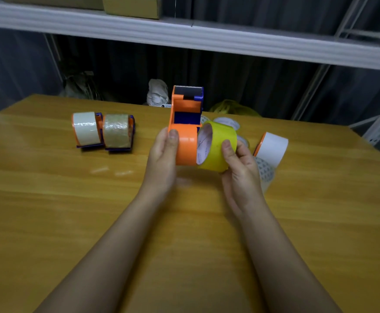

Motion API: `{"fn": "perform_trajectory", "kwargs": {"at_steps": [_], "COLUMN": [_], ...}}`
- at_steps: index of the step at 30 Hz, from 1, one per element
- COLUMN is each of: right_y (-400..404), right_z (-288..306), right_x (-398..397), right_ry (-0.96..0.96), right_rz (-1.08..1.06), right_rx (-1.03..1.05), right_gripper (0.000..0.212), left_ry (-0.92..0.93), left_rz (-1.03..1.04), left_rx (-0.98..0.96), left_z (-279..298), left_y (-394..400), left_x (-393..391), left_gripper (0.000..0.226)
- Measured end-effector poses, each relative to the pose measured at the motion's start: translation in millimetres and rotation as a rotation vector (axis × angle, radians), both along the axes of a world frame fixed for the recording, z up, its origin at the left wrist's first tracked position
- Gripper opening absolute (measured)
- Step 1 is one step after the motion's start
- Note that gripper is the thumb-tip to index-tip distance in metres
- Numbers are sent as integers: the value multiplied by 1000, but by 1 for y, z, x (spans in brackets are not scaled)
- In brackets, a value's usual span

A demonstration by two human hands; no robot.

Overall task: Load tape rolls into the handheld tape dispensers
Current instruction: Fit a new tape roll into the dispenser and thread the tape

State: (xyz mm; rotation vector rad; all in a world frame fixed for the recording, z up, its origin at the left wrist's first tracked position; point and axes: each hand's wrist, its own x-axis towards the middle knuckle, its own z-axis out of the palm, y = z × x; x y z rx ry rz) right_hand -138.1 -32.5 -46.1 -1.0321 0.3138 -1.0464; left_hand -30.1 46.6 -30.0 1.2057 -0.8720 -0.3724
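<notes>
Gripping orange dispenser [185, 141] left, yellow roll [218, 146] right, both hands raised.

Glossy wood-grain table [49, 211]; smooth plastic dispenser [184, 145].

Orange-and-blue dispenser [185, 123]: frame centre, upright, serrated blade uppermost. Yellow tape roll [217, 146]: touching its right side, core facing left. Two loaded dispensers [104, 132]: centre-left, side by side.

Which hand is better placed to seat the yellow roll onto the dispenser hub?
The right hand: it already grips the yellow roll beside the orange dispenser, which the left hand is busy holding steady.
</notes>
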Motion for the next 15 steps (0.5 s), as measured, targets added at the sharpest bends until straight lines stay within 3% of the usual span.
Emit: {"fn": "perform_trajectory", "kwargs": {"at_steps": [6,15], "right_y": [-1,1], "right_z": [-2,-4], "right_x": [1,0], "right_ry": [72,131], "right_rz": [-33,31], "right_rx": [-21,-55], "right_gripper": [32,39], "left_ry": [-73,-16], "left_rz": [-54,-62], "left_rx": [41,73], "left_z": [-2,3], "left_y": [3,5], "left_x": [-5,-6], "left_gripper": [23,25]}}
